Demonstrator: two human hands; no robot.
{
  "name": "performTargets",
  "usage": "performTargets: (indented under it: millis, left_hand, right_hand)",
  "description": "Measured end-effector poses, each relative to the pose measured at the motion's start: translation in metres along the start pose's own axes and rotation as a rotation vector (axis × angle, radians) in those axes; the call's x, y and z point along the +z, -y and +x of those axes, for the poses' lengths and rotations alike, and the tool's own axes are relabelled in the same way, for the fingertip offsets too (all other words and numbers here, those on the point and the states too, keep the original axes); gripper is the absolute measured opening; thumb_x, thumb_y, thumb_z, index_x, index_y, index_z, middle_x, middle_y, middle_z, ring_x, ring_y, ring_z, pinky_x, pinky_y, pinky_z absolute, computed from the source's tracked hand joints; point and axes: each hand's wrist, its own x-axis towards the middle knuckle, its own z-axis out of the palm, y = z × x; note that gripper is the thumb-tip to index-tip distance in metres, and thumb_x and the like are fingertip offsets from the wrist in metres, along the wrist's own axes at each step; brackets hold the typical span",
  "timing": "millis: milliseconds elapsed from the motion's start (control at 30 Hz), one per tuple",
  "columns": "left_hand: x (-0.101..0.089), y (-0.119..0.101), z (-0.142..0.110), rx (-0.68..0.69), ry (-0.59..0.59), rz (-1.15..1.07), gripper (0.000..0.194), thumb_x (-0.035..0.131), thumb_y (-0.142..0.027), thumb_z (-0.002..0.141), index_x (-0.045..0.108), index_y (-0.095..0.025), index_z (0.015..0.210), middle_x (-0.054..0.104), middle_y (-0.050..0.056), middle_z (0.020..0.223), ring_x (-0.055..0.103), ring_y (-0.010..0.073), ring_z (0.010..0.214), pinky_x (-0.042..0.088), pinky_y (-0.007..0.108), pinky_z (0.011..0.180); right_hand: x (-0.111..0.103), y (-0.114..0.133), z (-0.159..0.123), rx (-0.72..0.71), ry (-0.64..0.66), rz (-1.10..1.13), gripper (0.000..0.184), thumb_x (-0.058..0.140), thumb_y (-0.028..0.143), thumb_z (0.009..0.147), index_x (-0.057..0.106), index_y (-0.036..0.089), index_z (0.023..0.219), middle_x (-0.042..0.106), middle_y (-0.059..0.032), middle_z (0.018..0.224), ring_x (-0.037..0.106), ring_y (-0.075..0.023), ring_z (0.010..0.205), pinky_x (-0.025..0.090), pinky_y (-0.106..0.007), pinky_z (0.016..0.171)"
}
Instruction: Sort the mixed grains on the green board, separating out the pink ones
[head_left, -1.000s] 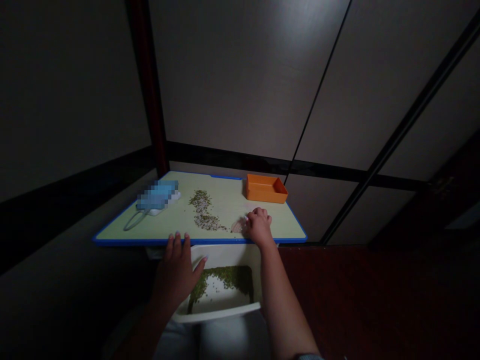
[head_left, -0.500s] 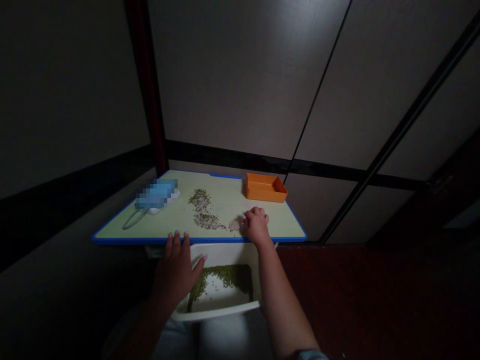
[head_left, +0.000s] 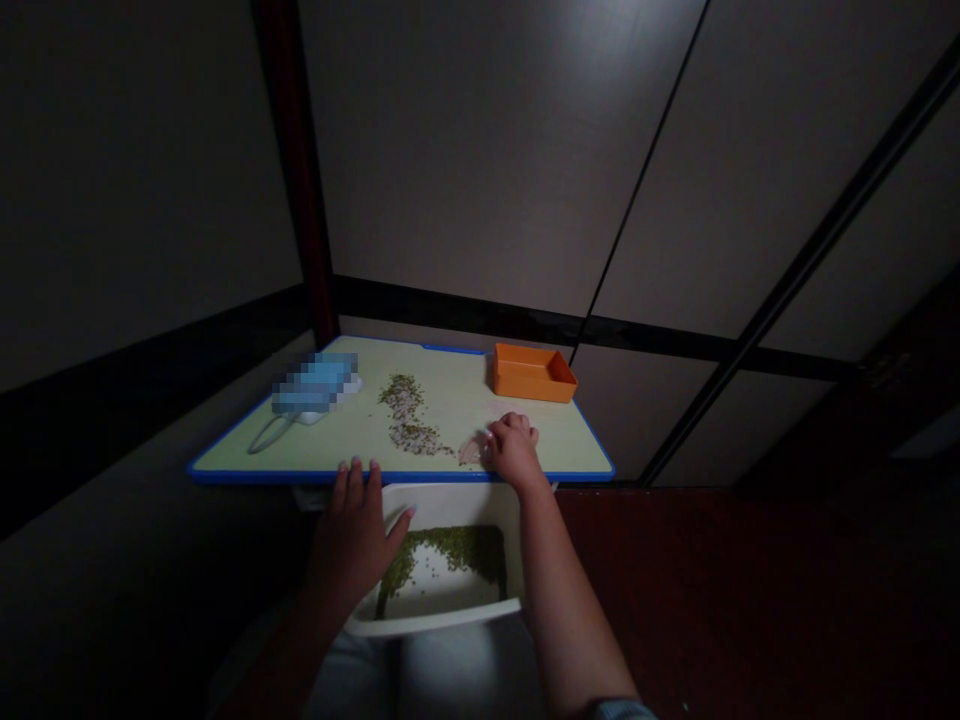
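My left hand [head_left: 356, 535] has its fingers spread, their tips at the near edge of the table and the thumb over the left wall of a white bin [head_left: 435, 625]. Small green beans or grains [head_left: 472, 550] lie in the bin, around a bare patch of its bottom. On the tabletop, my right hand [head_left: 514, 450] is curled with its fingers together beside a pale pinkish patch [head_left: 472, 449]; whatever the fingers hold is hidden. A curved strip of mixed green and pale brownish grains [head_left: 409, 420] spreads over the table between both hands.
An orange open box [head_left: 534, 376] stands at the back right of the pale, blue-edged table [head_left: 465, 390]. At the left lies a blurred-out blue item [head_left: 315, 382] with a grey loop [head_left: 270, 434]. Dark wall panels [head_left: 487, 150] rise behind the table.
My right hand has shifted very slightly left between the first frame and now. The left hand stays put. The grains and boxes look the same; the view has tilted a little.
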Motion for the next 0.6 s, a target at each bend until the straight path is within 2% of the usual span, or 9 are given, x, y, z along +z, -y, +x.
performTargets:
  millis: [600]
  left_hand:
    - [0.0006, 0.0008, -0.0001, -0.009, -0.011, -0.021, 0.074, 0.043, -0.049, 0.08, 0.039, 0.001, 0.134, 0.037, 0.029, 0.143, 0.027, 0.0393, 0.138, 0.036, 0.048, 0.105]
  right_hand:
    - [0.0003, 0.0025, -0.003, -0.092, 0.105, 0.01, 0.02, 0.045, 0.027, 0.09, 0.064, 0.019, 0.086, 0.056, -0.007, 0.105, 0.04, -0.0215, 0.103, 0.027, -0.034, 0.08]
